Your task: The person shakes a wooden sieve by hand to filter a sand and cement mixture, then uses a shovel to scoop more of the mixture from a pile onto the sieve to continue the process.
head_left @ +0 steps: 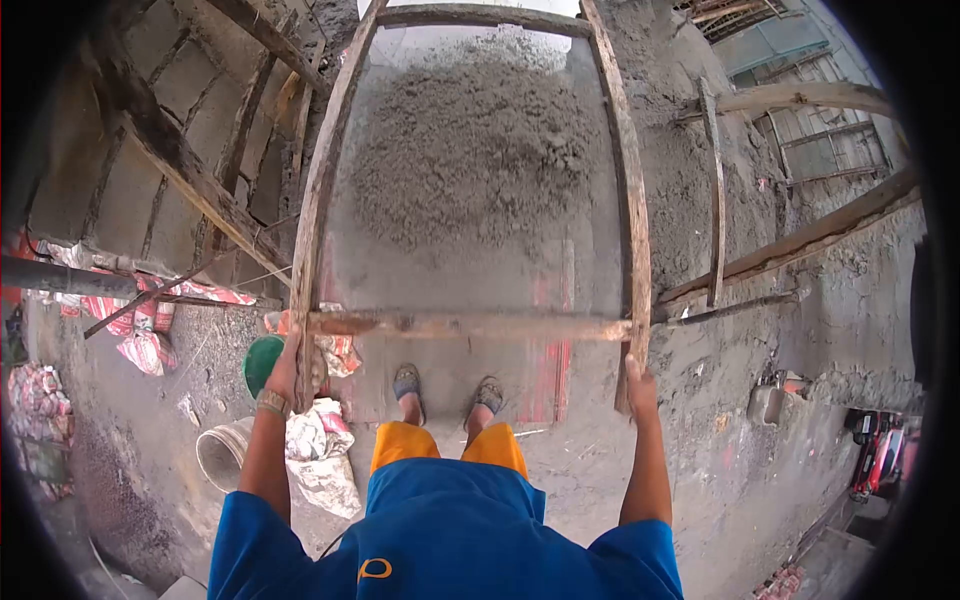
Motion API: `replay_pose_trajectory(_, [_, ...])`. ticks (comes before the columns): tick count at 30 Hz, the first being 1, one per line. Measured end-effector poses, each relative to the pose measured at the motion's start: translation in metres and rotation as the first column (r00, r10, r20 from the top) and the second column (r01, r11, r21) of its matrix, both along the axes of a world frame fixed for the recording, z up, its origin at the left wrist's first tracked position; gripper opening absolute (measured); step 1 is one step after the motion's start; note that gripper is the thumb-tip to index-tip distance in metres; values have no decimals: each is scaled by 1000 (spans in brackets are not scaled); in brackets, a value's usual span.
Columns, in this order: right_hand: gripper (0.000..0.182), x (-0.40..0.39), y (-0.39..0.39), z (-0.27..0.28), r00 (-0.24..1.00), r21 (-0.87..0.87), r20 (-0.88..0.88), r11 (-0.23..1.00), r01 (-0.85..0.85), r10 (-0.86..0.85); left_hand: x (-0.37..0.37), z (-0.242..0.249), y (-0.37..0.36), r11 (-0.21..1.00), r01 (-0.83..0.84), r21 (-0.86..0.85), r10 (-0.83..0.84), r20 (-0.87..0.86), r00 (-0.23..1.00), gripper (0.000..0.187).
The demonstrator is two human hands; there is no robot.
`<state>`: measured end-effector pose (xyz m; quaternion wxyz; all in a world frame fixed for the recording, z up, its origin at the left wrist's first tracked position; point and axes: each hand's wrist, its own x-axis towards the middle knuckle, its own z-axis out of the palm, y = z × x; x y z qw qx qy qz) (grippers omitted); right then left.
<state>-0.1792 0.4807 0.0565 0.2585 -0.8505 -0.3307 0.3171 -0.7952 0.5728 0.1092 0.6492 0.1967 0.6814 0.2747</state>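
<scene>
A wooden-framed sand sieve point(470, 326) stretches away in front of my body, its two long side rails running toward me. Grey, damp-looking sand point(470, 150) is heaped over the far and middle part of its mesh. The near part of the mesh carries little sand, and red striped material shows faintly through it. My left hand point(287, 375) is closed around the near end of the left rail. On the opposite side, my right hand point(641, 385) grips the end of the right rail, its fingers partly hidden by the wood.
Beside my left hand are a green round container point(262, 362), a pale bucket point(222, 455) lying tilted and crumpled sacks point(322, 460). Wooden poles point(190, 175) lean at the left; more beams point(800, 240) extend from the right. A red and black machine point(877, 450) sits far right.
</scene>
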Motion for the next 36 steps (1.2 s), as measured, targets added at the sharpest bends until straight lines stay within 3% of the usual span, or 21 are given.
replay_pose_trajectory(1, [77, 9, 28, 38, 992, -84, -98, 994, 68, -76, 1, 3, 25, 996, -80, 39, 80, -6, 997, 56])
replay_pose_trajectory(2, [87, 15, 54, 77, 998, -15, -60, 999, 30, -31, 11, 37, 48, 997, -68, 28, 67, 40, 997, 56])
replay_pose_trajectory(4, [96, 16, 90, 144, 977, -69, 211, 997, 26, -11, 7, 59, 80, 993, -23, 113, 6, 142, 990, 57])
replay_pose_trajectory(6, [93, 20, 83, 149, 996, -98, 84, 995, -15, 23, 8, 53, 56, 999, -31, 43, 26, 125, 992, 56])
replay_pose_trajectory(8, [86, 16, 27, 85, 1000, 5, -5, 1000, 18, -18, 2, 24, 8, 998, -64, 16, 63, 65, 996, 57])
replay_pose_trajectory(10, [69, 17, -57, -21, 993, 93, 108, 995, 46, -56, -12, -25, -55, 991, -131, -29, 133, 62, 989, 60])
replay_pose_trajectory(12, [47, -7, -121, -36, 995, 41, -87, 997, 61, -58, -40, -70, -127, 986, -126, -109, 142, 155, 978, 66])
replay_pose_trajectory(14, [43, -13, -189, -65, 986, 67, -169, 998, 19, -7, -59, -101, -205, 982, -148, -115, 162, 124, 979, 70])
replay_pose_trajectory(15, [50, -15, -218, -77, 942, 72, -329, 993, 90, -61, -72, -117, -244, 984, -144, -105, 160, 159, 974, 71])
replay_pose_trajectory(16, [58, -17, -233, -76, 949, 30, -313, 998, 56, -44, -75, -122, -268, 991, -124, -56, 128, 90, 988, 70])
replay_pose_trajectory(17, [62, -25, -235, -78, 941, 200, -340, 977, 77, -4, -72, -117, -278, 992, -127, 2, 127, 72, 989, 69])
replay_pose_trajectory(20, [67, -18, -182, -81, 950, 76, -311, 997, 19, 6, -78, -130, -233, 981, -166, -99, 179, 132, 975, 69])
replay_pose_trajectory(22, [53, -1, -102, -87, 947, 99, -314, 994, -36, 66, -54, -110, -139, 982, -171, -86, 179, 98, 979, 67])
replay_pose_trajectory(23, [52, 7, -55, -77, 993, -36, -111, 998, -49, 45, -39, -86, -92, 988, -133, -72, 138, 56, 989, 66])
replay_pose_trajectory(24, [55, 16, -16, -68, 992, 103, -95, 992, -76, 86, -22, -55, -52, 987, -155, -39, 156, 11, 988, 64])
replay_pose_trajectory(26, [68, -2, 56, 43, 999, 51, -21, 998, -43, 44, -8, 3, 1, 992, -120, 35, 119, 26, 993, 59])
replay_pose_trajectory(28, [75, 1, 99, 120, 982, 100, 117, 982, -163, 151, -4, 61, 42, 995, -97, 19, 95, 77, 992, 59])
replay_pose_trajectory(30, [74, 1, 114, 170, 983, -72, 9, 981, -183, 184, -7, 71, 44, 999, -24, 47, 19, 107, 994, 59])
replay_pose_trajectory(32, [75, -1, 80, 132, 977, 46, 184, 992, -120, 109, -6, 63, 24, 993, -113, -40, 117, 123, 985, 59])
replay_pose_trajectory(33, [73, -2, 48, 100, 993, 48, 47, 993, -110, 108, -12, 36, -1, 991, -134, -21, 135, 82, 987, 59])
replay_pose_trajectory(36, [55, -7, -79, -25, 994, 40, 107, 999, -2, -2, -38, -42, -99, 985, -153, -74, 159, 81, 984, 64])
